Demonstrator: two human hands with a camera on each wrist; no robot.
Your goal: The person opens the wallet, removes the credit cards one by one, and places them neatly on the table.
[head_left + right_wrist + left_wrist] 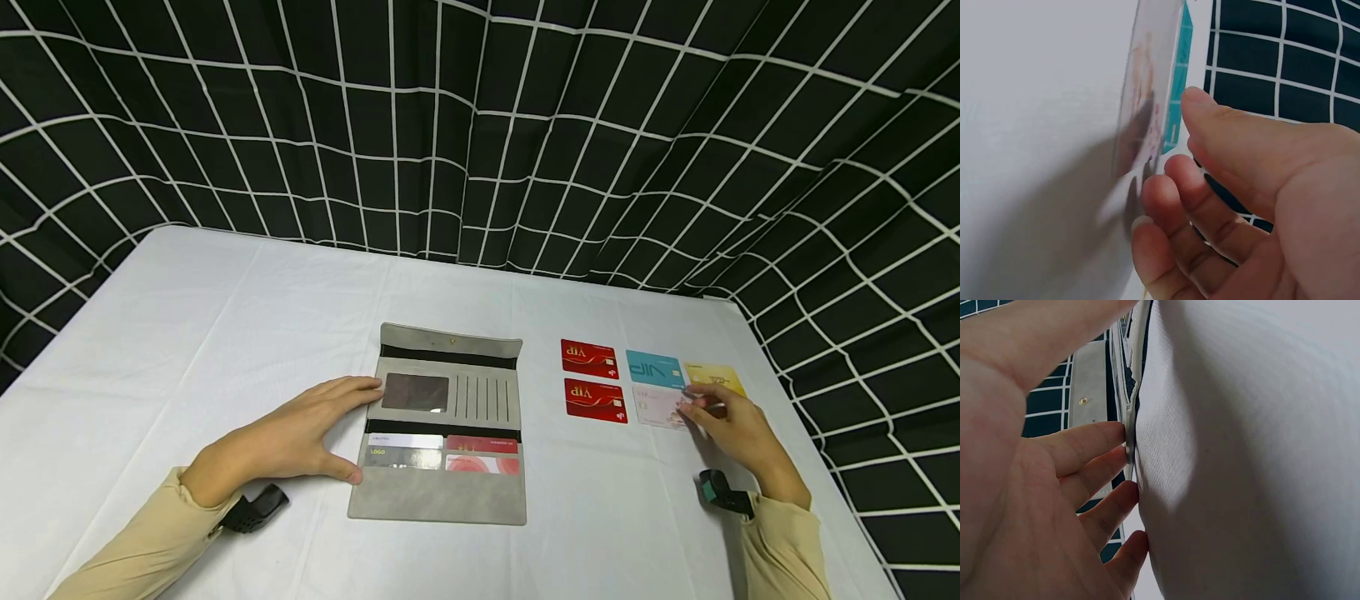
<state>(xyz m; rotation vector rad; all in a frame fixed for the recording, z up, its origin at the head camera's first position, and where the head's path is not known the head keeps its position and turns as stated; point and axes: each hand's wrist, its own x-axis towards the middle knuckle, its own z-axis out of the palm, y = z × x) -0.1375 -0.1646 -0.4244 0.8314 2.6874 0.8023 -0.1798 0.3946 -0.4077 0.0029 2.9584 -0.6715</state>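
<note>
A grey wallet point(438, 500) lies unfolded on the white table, cards showing in its lower slots. At its left edge, my left hand point(300, 429) rests with thumb and fingers spread. In the left wrist view, fingertips point(1124, 494) meet the wallet's edge. Over to the right, my right hand point(731, 421) is beside a pale pink card point(656, 406), its fingers loosely bent at the card's right end. From the right wrist, this pink card point(1141, 94) appears just past the fingertips point(1160, 194), with nothing pinched between them. A blue card point(654, 368) lies just above it.
Two red cards point(588, 358) lie one above the other between the wallet and the pink card. A gold card point(716, 375) is partly covered by the right hand. A black cloth with white grid lines point(450, 150) hangs behind the table point(225, 317).
</note>
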